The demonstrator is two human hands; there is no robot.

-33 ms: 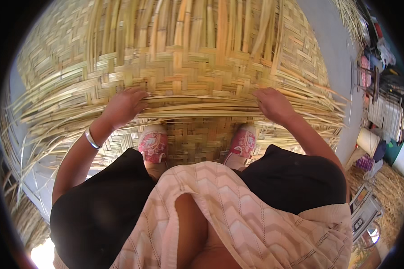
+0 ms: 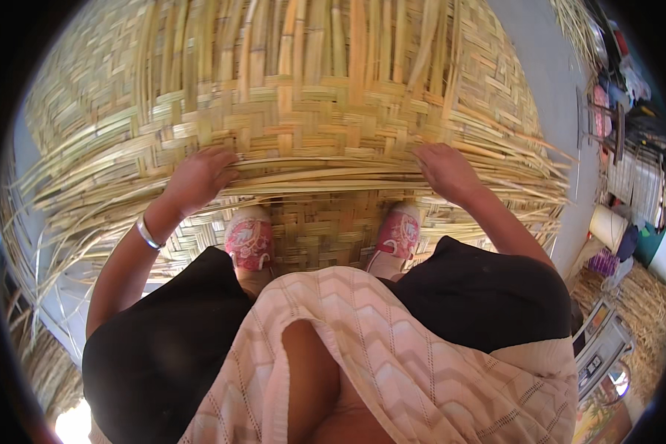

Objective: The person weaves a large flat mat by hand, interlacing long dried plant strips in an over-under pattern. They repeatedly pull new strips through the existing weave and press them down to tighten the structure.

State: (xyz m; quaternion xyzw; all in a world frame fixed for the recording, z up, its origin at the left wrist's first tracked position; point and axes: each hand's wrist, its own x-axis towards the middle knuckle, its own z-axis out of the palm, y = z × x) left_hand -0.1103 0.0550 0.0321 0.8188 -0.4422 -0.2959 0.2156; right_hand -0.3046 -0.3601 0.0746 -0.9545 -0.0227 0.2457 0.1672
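A mat of flat yellow-green reed strips, its weave (image 2: 303,122) in a stepped pattern, lies before me. At its near edge runs a bundle of crosswise reed strips (image 2: 325,169), their loose ends fanning out on both sides. My left hand (image 2: 202,177), a silver bangle at the wrist, is closed on the left part of this bundle. About level with it, my right hand (image 2: 449,174) is closed on the right part; the fingertips of both are partly hidden among the strips. Lengthwise reed strips (image 2: 296,41) extend unwoven from the weave toward the far side.
My pink patterned shoes (image 2: 249,240) stand on a finished woven stretch (image 2: 318,229) just behind the bundle. Grey floor (image 2: 544,66) borders the mat. On the right are a white bucket-like container (image 2: 607,228), a metal-framed object (image 2: 603,348) and piled straw (image 2: 651,325).
The view has shifted very slightly. Both hands keep their places on the strips, and nothing has been let go.
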